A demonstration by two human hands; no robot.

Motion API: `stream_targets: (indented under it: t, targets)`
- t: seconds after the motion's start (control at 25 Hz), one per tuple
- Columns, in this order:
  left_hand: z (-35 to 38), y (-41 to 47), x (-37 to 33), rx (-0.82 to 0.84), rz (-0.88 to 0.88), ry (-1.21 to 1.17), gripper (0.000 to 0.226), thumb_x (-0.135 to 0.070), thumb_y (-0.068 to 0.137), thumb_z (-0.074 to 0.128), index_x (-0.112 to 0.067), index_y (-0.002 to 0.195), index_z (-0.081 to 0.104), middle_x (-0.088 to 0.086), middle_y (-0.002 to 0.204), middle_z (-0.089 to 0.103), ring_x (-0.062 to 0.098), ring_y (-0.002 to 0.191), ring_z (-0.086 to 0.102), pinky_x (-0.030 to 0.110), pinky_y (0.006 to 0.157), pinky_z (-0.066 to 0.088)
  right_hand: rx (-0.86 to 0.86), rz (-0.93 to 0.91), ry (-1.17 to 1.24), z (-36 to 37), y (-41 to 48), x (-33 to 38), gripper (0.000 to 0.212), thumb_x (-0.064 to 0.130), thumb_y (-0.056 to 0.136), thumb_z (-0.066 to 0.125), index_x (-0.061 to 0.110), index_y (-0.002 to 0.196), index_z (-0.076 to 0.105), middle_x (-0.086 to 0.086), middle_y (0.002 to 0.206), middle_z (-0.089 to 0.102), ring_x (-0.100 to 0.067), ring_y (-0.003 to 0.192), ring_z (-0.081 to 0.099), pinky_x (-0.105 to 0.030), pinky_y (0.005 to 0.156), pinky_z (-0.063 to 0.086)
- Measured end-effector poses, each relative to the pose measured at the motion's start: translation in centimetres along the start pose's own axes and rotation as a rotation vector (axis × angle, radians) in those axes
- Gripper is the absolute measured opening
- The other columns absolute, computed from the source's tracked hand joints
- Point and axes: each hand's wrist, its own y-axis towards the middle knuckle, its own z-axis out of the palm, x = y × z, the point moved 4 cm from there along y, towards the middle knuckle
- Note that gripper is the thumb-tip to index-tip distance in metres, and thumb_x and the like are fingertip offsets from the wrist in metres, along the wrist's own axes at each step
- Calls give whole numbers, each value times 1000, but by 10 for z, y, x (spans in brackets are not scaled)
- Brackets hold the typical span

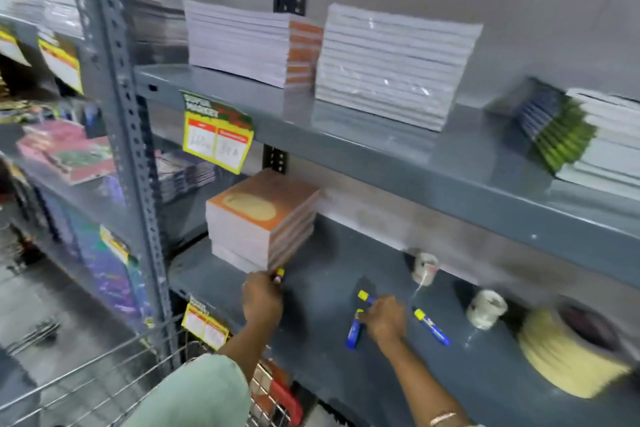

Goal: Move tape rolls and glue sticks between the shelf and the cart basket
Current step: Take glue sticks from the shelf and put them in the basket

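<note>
1. Lying on the lower shelf board [322, 295], the glue sticks are the nearest goods: one blue stick with a yellow cap [432, 326] rests loose at about 3 o'clock from the right hand, and another blue stick [354, 333] lies at its 8 o'clock, touching or just beside the fingers.
2. The right hand [384, 317] is curled over a third glue stick whose yellow cap [364, 295] pokes out at 11 o'clock; the fingers look closed around it, though blur hides how firm the hold is.
3. The left hand [262, 298] is shut on a fourth glue stick [279, 276], its yellow tip showing at 1 o'clock, just beside the bottom corner of the orange notebook stack [263, 222].
4. Judging by both hands being down on the board, sticks are being gathered or set down here; which direction I cannot tell.
5. Two small clear tape rolls sit further back: one [425, 267] at 12 o'clock from the loose stick, one [485, 308] at 3 o'clock. A large cream masking-tape roll [568, 354] lies at the far right, well apart from both hands.
6. The wire cart basket [104, 371] stands at 7 o'clock, below the shelf edge, near enough for a short carry.
7. White paper stacks [394, 66] fill the shelf above.
</note>
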Motion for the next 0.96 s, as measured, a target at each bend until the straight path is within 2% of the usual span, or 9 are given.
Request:
stream_targets:
  t: [0.04, 0.12, 0.28, 0.48, 0.56, 0.64, 0.76, 0.84, 0.96]
  targets:
    - [3, 1, 1, -9, -1, 28, 28, -17, 87, 57, 8, 96, 63, 34, 103, 62, 48, 98, 59, 48, 79, 49, 41, 23, 47, 10, 4, -6, 35, 14, 77, 70, 17, 54, 44, -11, 66, 57, -22, 62, 58, -38, 66, 50]
    - [7, 3, 2, -14, 34, 82, 23, -14, 88, 54, 1, 101, 65, 30, 103, 63, 45, 98, 60, 48, 81, 50, 80, 41, 134, 23, 5, -11, 32, 11, 76, 68, 18, 58, 43, -8, 65, 59, -18, 51, 50, -29, 59, 44]
    - [10, 4, 3, -9, 26, 35, 21, -14, 89, 52, -4, 102, 65, 28, 103, 66, 43, 98, 62, 47, 80, 52, 98, -31, 82, 27, 3, -4, 21, 12, 82, 61, 19, 71, 45, -7, 93, 58, -18, 65, 50, -18, 59, 36]
    - [-15, -16, 14, -14, -65, -75, 25, -15, 81, 64, 11, 81, 65, 35, 89, 67, 45, 88, 64, 43, 72, 50, 152, -131, 44, 42, -5, 45, 40, 11, 74, 62, 13, 42, 38, 0, 39, 43, -16, 45, 43, -24, 45, 30]
    - [-40, -26, 25, -57, -81, -111, 23, -10, 76, 67, 10, 65, 64, 35, 72, 65, 41, 72, 63, 41, 60, 45, 234, -245, 85, 62, -21, 76, 41, 11, 69, 67, 13, 39, 40, -8, 38, 47, -22, 49, 50, -28, 50, 34]
    - [-71, -36, 49, -113, -108, -133, 29, -5, 72, 67, 2, 47, 55, 26, 50, 53, 32, 52, 49, 39, 55, 36, 303, -350, 150, 88, -49, 103, 30, 9, 67, 69, 14, 43, 50, -24, 55, 52, -22, 58, 54, -30, 54, 38]
    - [-118, -64, 102, -192, -256, -209, 31, 1, 70, 66, -4, 42, 53, 14, 35, 47, 17, 39, 48, 32, 42, 35, 415, -443, 109, 141, -96, 125, 11, 5, 69, 69, 4, 58, 67, -17, 55, 55, -18, 58, 50, -27, 52, 35]
    - [-148, -85, 163, -267, -422, -208, 39, 1, 70, 67, -10, 38, 48, 9, 33, 42, 14, 38, 45, 32, 45, 42, 523, -468, -8, 201, -129, 130, 33, 9, 70, 69, 8, 40, 55, -7, 39, 45, -17, 48, 43, -27, 45, 28]
    - [-163, -118, 259, -223, -643, -142, 30, -5, 69, 69, -8, 43, 55, 25, 53, 57, 24, 54, 53, 39, 59, 47, 673, -398, -126, 294, -167, 114, 43, 12, 69, 69, 15, 35, 42, -1, 41, 39, -21, 49, 45, -30, 52, 45]
